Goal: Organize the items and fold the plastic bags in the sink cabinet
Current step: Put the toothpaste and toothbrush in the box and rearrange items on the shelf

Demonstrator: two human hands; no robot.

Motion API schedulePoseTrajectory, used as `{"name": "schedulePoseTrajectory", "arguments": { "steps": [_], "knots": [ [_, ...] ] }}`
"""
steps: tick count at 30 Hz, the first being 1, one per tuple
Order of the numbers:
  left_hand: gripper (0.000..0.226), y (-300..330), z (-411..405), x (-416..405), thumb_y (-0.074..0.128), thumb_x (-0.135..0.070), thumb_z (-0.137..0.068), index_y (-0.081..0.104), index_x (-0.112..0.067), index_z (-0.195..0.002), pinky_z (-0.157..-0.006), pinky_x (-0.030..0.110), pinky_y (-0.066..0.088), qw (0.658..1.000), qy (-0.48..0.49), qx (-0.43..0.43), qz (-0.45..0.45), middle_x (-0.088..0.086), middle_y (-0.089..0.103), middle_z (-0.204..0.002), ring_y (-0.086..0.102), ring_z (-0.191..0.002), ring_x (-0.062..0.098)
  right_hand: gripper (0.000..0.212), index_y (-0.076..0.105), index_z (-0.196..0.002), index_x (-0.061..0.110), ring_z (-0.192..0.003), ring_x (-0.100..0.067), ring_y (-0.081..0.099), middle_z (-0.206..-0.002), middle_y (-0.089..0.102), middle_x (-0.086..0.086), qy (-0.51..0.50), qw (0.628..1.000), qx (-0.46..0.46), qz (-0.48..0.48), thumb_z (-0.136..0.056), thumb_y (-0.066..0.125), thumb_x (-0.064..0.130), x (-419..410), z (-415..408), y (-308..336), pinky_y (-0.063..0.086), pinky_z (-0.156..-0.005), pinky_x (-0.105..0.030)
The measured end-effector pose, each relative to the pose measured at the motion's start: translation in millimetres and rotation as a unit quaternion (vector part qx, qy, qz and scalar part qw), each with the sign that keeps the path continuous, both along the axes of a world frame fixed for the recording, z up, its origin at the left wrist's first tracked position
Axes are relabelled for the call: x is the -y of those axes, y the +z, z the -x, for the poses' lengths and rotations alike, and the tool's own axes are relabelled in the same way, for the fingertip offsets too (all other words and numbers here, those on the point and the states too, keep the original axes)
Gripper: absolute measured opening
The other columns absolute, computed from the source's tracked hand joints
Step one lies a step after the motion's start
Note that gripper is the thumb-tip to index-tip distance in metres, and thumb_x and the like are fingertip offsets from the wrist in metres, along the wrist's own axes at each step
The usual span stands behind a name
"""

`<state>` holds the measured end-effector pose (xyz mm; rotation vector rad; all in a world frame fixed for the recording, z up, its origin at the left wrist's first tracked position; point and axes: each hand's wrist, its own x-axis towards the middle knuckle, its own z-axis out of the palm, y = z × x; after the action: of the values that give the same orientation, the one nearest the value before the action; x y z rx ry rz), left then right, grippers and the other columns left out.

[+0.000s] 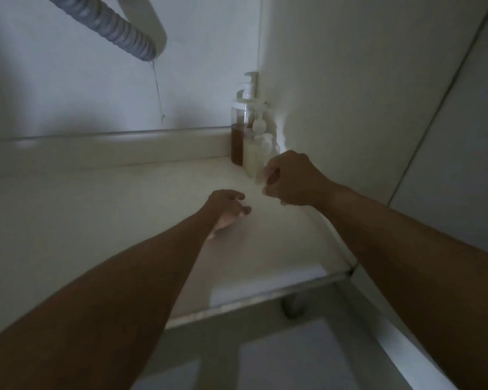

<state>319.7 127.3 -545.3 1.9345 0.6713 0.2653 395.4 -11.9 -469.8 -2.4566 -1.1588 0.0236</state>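
Observation:
I am looking into a dim white sink cabinet. A clear pump bottle (238,136) with brown liquid stands in the back right corner. Just in front of it are a pale pump bottle (252,153) and a smaller white bottle (267,142). My right hand (293,178) is right in front of them, its fingers curled round a small clear container (259,175) that is blurred and partly hidden. My left hand (227,206) is low over the cabinet floor (110,209), a little left of the right hand, fingers loosely curled and holding nothing.
A grey ribbed drain hose (110,26) and a white pipe (150,21) hang at the top left, with a thin string (158,91) dangling below. The cabinet's side wall (350,94) is close on the right. A metal sill (265,304) marks the front edge.

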Motion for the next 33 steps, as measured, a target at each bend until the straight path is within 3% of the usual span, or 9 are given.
{"name": "schedulePoseTrajectory", "arguments": {
  "steps": [5, 8, 16, 19, 21, 23, 25, 28, 33],
  "knots": [
    [0.035, 24, 64, 21, 0.074, -0.011, -0.081, 0.068, -0.013, -0.116, -0.104, 0.032, 0.04, 0.988, -0.102, -0.081, -0.088, 0.006, 0.065, -0.121, 0.059, -0.114, 0.021, 0.034, 0.066, -0.114, 0.007, -0.084, -0.021, 0.071, -0.107, 0.067, -0.01, 0.022, 0.991, -0.133, 0.022, -0.082, 0.076, 0.011, 29, 50, -2, 0.062, -0.068, -0.035],
    [0.034, 37, 99, 31, 0.075, -0.011, -0.08, 0.068, -0.013, -0.113, -0.091, 0.03, 0.052, 0.977, -0.133, -0.1, -0.13, 0.005, 0.067, -0.115, 0.064, -0.106, 0.019, 0.037, 0.064, -0.117, 0.003, -0.084, -0.019, 0.071, -0.105, 0.069, -0.014, 0.046, 0.985, -0.16, 0.038, -0.083, 0.076, 0.009, 42, 75, -4, 0.062, -0.064, -0.031],
    [0.022, 41, 205, 66, 0.078, -0.031, -0.078, 0.071, -0.015, -0.093, -0.065, 0.023, 0.058, 0.937, -0.223, -0.175, -0.205, 0.003, 0.073, -0.084, 0.071, -0.074, 0.014, 0.028, 0.07, -0.1, 0.004, -0.063, -0.025, 0.071, -0.079, 0.075, -0.015, 0.123, 0.956, -0.247, 0.099, -0.075, 0.081, 0.007, 72, 140, -33, 0.06, -0.058, -0.031],
    [0.049, 24, 236, 70, 0.079, -0.05, -0.07, 0.065, -0.02, -0.106, -0.074, 0.021, 0.048, 0.881, -0.264, -0.291, -0.263, -0.005, 0.068, -0.099, 0.065, -0.089, 0.013, 0.032, 0.069, -0.103, 0.004, -0.059, -0.019, 0.069, -0.088, 0.075, -0.015, 0.158, 0.936, -0.267, 0.166, -0.075, 0.081, 0.008, 76, 162, -65, 0.057, -0.056, -0.029],
    [0.079, 5, 250, 69, 0.079, -0.057, -0.065, 0.051, -0.018, -0.127, -0.091, 0.027, 0.043, 0.848, -0.278, -0.358, -0.274, -0.003, 0.059, -0.12, 0.056, -0.109, 0.016, 0.044, 0.065, -0.115, 0.004, -0.07, -0.022, 0.071, -0.105, 0.073, -0.012, 0.177, 0.929, -0.25, 0.206, -0.075, 0.083, 0.01, 76, 178, -93, 0.056, -0.059, -0.026],
    [0.103, -15, 261, 66, 0.081, -0.06, -0.06, 0.035, -0.015, -0.141, -0.104, 0.034, 0.039, 0.831, -0.277, -0.396, -0.276, 0.003, 0.046, -0.14, 0.047, -0.125, 0.022, 0.068, 0.053, -0.133, 0.006, -0.098, -0.025, 0.067, -0.125, 0.064, -0.01, 0.193, 0.928, -0.207, 0.241, -0.074, 0.084, 0.017, 76, 190, -123, 0.05, -0.07, -0.021],
    [0.115, -34, 266, 63, 0.083, -0.062, -0.055, 0.028, -0.015, -0.145, -0.107, 0.038, 0.038, 0.812, -0.276, -0.416, -0.302, 0.005, 0.039, -0.147, 0.043, -0.13, 0.025, 0.088, 0.04, -0.145, 0.011, -0.121, -0.023, 0.056, -0.141, 0.051, -0.008, 0.205, 0.933, -0.168, 0.244, -0.071, 0.086, 0.025, 76, 198, -148, 0.044, -0.087, -0.023],
    [0.109, -58, 270, 61, 0.083, -0.063, -0.053, 0.034, -0.016, -0.138, -0.097, 0.036, 0.046, 0.785, -0.289, -0.425, -0.346, 0.004, 0.048, -0.136, 0.051, -0.118, 0.023, 0.1, 0.033, -0.148, 0.016, -0.132, -0.021, 0.045, -0.149, 0.044, -0.004, 0.223, 0.941, -0.114, 0.226, -0.066, 0.087, 0.034, 72, 204, -170, 0.039, -0.105, -0.03],
    [0.09, -90, 277, 60, 0.084, -0.057, -0.056, 0.042, -0.019, -0.125, -0.083, 0.03, 0.048, 0.778, -0.294, -0.418, -0.367, -0.001, 0.053, -0.118, 0.055, -0.102, 0.02, 0.099, 0.035, -0.146, 0.019, -0.129, -0.02, 0.045, -0.145, 0.047, -0.001, 0.243, 0.942, -0.095, 0.212, -0.064, 0.088, 0.033, 62, 215, -194, 0.039, -0.106, -0.033]
  ]
}}
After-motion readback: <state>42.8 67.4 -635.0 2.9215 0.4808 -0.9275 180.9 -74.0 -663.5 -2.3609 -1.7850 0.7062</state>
